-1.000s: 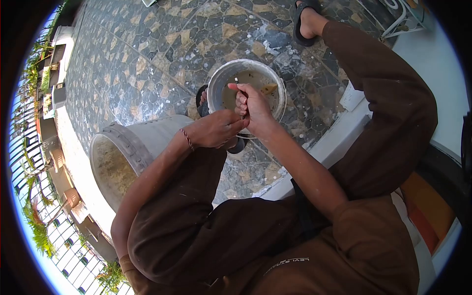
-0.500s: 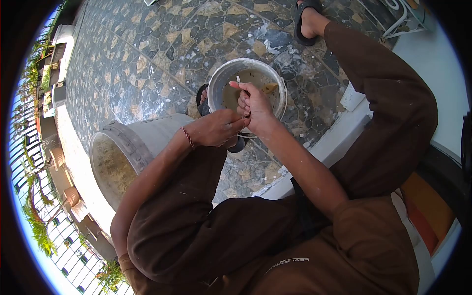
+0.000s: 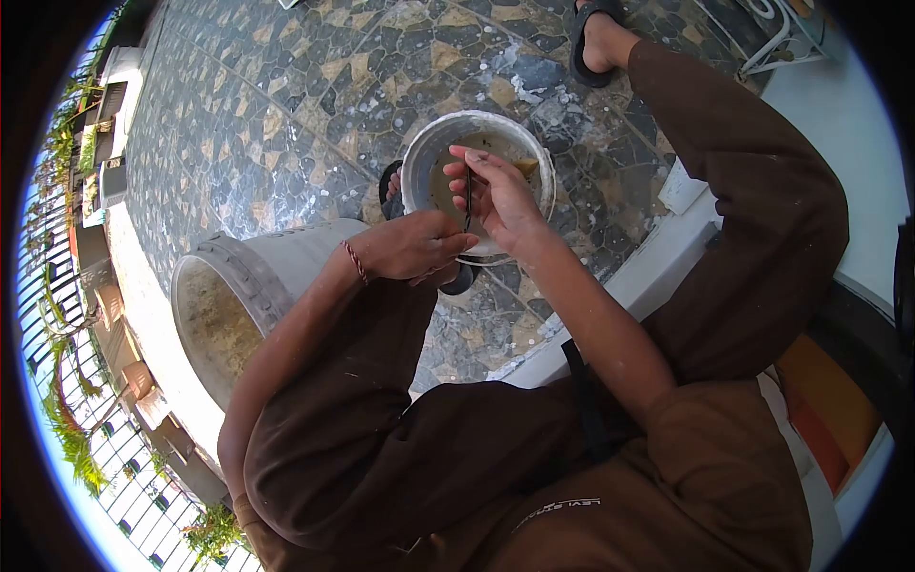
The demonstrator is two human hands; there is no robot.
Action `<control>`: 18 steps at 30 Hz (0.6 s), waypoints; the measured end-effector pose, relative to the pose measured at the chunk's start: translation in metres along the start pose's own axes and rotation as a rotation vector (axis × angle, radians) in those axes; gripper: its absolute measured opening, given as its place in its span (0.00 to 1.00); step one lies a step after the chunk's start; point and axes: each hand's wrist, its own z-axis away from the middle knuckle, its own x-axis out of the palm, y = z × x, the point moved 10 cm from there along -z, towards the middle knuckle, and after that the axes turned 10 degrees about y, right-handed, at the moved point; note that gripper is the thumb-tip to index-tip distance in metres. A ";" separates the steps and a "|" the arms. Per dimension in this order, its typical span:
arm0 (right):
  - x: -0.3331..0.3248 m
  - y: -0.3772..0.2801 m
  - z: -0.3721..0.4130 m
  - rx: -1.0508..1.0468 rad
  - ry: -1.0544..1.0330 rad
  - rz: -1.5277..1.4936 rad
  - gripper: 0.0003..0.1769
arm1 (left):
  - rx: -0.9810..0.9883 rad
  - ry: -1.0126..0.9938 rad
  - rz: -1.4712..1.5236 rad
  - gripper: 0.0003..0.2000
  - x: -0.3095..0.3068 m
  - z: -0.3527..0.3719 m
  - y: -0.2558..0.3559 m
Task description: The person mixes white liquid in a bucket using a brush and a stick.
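A thin dark rod (image 3: 468,195) stands between my two hands over a round bucket (image 3: 413,176) of murky liquid. My left hand (image 3: 419,243), with a bracelet at its wrist, pinches the rod's near end between its fingertips. Loosely curled, my right hand (image 3: 502,195) holds the far end at its thumb and forefinger, the other fingers bent behind the rod. The rod's exact kind is too small to tell. Inside the bucket a yellowish piece (image 3: 525,167) shows partly behind the right hand.
A larger pale bucket (image 3: 315,253) lies on its side at the left, crusted inside. Spattered stone-pattern tiles (image 3: 315,114) surround the buckets. My sandalled foot (image 3: 598,52) rests at the upper right, near a white metal frame (image 3: 786,43). A pale ledge (image 3: 620,286) runs beneath my leg.
My right hand has loosened from a closed fist, its fingers parting so the dark rod shows along its length. My left hand has shifted slightly left, still pinching the near end.
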 end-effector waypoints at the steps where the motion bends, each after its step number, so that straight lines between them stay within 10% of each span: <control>1: 0.000 -0.001 0.000 -0.001 0.000 0.000 0.15 | -0.001 -0.023 -0.003 0.25 0.002 0.000 -0.001; 18: 0.038 -0.030 0.020 0.017 -0.304 0.013 0.15 | 0.091 0.189 0.124 0.24 -0.036 0.005 0.012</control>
